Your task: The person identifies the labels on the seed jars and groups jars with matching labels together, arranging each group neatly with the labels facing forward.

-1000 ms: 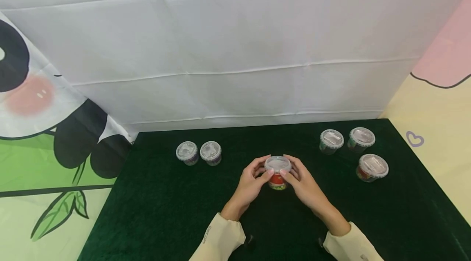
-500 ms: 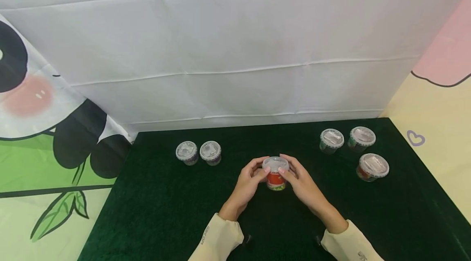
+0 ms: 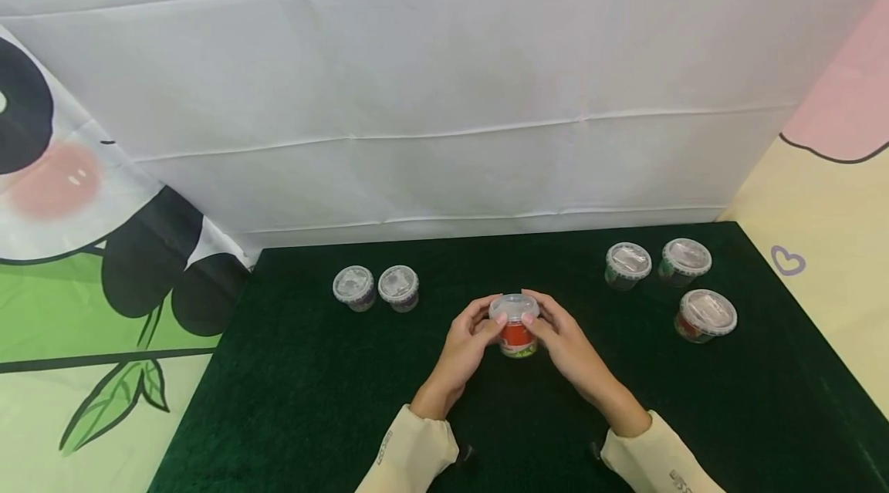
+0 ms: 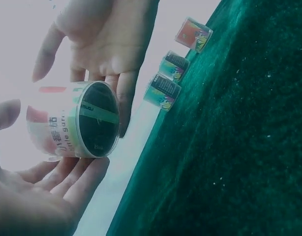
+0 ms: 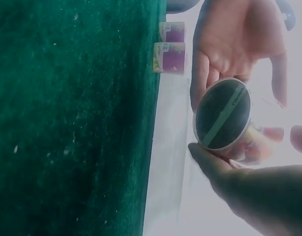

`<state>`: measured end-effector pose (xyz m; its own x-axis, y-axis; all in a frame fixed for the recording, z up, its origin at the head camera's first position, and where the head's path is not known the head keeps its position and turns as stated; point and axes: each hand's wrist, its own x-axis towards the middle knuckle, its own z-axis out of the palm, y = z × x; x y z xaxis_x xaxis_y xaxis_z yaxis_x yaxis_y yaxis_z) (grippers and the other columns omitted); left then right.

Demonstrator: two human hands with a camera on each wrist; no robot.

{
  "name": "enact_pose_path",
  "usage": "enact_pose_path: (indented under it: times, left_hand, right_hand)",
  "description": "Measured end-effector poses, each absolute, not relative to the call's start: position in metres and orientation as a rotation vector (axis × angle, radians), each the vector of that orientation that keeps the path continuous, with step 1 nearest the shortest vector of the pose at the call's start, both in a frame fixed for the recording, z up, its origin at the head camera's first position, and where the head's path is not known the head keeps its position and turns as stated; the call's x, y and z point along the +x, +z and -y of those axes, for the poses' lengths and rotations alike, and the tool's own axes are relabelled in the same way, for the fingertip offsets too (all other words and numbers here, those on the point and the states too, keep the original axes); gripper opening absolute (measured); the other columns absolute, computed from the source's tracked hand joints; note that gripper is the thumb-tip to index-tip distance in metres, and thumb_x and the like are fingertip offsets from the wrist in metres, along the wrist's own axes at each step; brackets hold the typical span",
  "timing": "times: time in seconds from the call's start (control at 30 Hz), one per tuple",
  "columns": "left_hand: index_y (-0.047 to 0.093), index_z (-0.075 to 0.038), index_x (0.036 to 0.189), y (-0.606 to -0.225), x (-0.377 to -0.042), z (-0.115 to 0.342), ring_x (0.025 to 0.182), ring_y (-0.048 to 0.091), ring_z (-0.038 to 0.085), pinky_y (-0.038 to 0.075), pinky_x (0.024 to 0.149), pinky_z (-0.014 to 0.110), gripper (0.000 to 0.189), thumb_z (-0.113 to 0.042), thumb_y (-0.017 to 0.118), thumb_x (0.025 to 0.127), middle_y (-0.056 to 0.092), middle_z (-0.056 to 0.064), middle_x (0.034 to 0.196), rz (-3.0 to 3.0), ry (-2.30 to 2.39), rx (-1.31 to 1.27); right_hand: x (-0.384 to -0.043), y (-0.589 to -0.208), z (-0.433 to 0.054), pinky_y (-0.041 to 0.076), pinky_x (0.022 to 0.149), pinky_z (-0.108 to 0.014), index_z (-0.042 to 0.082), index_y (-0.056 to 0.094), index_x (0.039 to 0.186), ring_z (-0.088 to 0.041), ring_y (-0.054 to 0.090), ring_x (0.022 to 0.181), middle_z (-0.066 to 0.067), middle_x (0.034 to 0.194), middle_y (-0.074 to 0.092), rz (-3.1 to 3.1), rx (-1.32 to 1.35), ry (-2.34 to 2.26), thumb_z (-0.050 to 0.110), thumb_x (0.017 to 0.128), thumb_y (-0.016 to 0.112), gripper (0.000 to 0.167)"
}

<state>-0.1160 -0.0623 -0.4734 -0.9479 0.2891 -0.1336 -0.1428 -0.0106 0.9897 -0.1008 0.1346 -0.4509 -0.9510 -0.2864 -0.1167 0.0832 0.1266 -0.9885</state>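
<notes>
Both hands grip a small clear plastic cup with a translucent lid and a red label (image 3: 516, 335) in the middle of the head view. My left hand (image 3: 464, 342) holds its left side and my right hand (image 3: 569, 339) its right side, thumbs at the front near the lid. The wrist views show the cup's dark, see-through bottom (image 4: 99, 120) facing the green cloth, with a pale strip across it. In the right wrist view, the fingers of the right hand (image 5: 259, 184) lie along the cup's wall.
Two lidded cups with purple labels (image 3: 354, 288) (image 3: 399, 288) stand at the back left of the green-covered table (image 3: 292, 400). Three more lidded cups (image 3: 627, 265) (image 3: 684, 261) (image 3: 705, 315) stand at the back right. A white cloth wall (image 3: 444, 92) rises behind.
Both hands have shifted slightly left together with the cup. Their hold looks the same, and the other cups keep their places.
</notes>
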Motion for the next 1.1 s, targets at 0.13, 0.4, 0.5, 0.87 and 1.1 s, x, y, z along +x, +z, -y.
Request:
enact_pose_path:
  times: [0.13,0.4,0.5,0.87,1.1]
  left_hand:
    - [0.051,-0.007,0.149,-0.4720,-0.1154,0.0615,0.130,0.061,0.028,0.050,0.112,0.047,0.049,-0.032,0.061,0.108,0.058,0.014,0.147,-2.038,2.033,0.113]
    - [0.046,-0.008,0.152,-0.4712,-0.1145,0.0614,0.134,0.057,0.029,0.044,0.117,0.053,0.051,-0.035,0.058,0.110,0.055,0.012,0.150,-2.059,2.011,0.088]
    - [0.047,-0.008,0.151,-0.4711,-0.1144,0.0626,0.136,0.057,0.031,0.042,0.119,0.055,0.050,-0.034,0.057,0.110,0.056,0.013,0.149,-2.056,2.013,0.096]
    - [0.046,-0.008,0.149,-0.4690,-0.1144,0.0632,0.128,0.061,0.026,0.048,0.113,0.049,0.049,-0.035,0.059,0.109,0.057,0.012,0.145,-2.063,2.006,0.078]
    - [0.048,-0.008,0.149,-0.4687,-0.1144,0.0657,0.130,0.062,0.028,0.047,0.115,0.050,0.048,-0.033,0.060,0.109,0.059,0.013,0.146,-2.067,2.005,0.120]
  right_hand:
    - [-0.1018,-0.4507,-0.1292,0.038,0.119,-0.064,0.004,0.030,0.163,-0.048,0.042,0.148,-0.027,0.163,0.035,-2.197,-0.164,-1.843,0.025,0.112,0.050,0.058]
    - [-0.1028,-0.4504,-0.1267,0.032,0.122,-0.064,0.001,0.031,0.161,-0.048,0.037,0.151,-0.027,0.164,0.034,-2.185,-0.167,-1.873,0.025,0.112,0.050,0.057]
    - [-0.1022,-0.4500,-0.1271,0.030,0.123,-0.065,0.002,0.029,0.163,-0.048,0.035,0.152,-0.028,0.166,0.031,-2.172,-0.178,-1.875,0.025,0.113,0.048,0.058]
    - [-0.1036,-0.4525,-0.1253,0.031,0.123,-0.065,0.003,0.032,0.161,-0.047,0.034,0.153,-0.026,0.164,0.034,-2.180,-0.179,-1.883,0.026,0.113,0.049,0.056]
    - [-0.1041,-0.4523,-0.1252,0.032,0.122,-0.066,0.005,0.031,0.162,-0.047,0.036,0.152,-0.026,0.165,0.032,-2.190,-0.179,-1.865,0.029,0.113,0.048,0.057]
